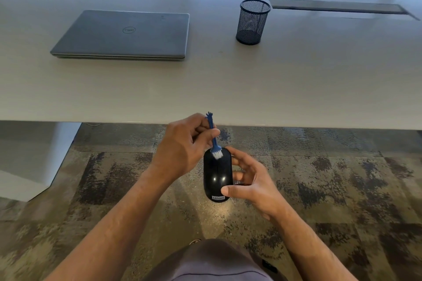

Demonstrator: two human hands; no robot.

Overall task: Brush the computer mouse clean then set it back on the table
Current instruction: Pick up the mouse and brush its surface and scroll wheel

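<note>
1. Computer mouse (pixel 217 177): black, glossy, held in the air below and in front of the table edge, over the carpet. Top shell faces the camera, label end nearest the person.
2. Right hand (pixel 250 181): cradles the mouse from its right side; thumb pressed on the near end by the label, fingers curled round the far side. Closed on the mouse.
3. Brush (pixel 214 140): small, blue handle, white bristles. Bristles touch the far end of the mouse top.
4. Left hand (pixel 182 143): pinches the brush handle between thumb and fingertips, handle tilted up and away.
5. Progress, as judged: brushing is under way, at the far end only. No visible dust either way, so how clean it is cannot be told. Left to do: the rest of the shell, then setting it down.
6. Table (pixel 228 89): pale top, bare along the near edge, room for the return. Farther back, a closed laptop (pixel 123 35) and a mesh pen cup (pixel 252 21), well apart from the hands.
</note>
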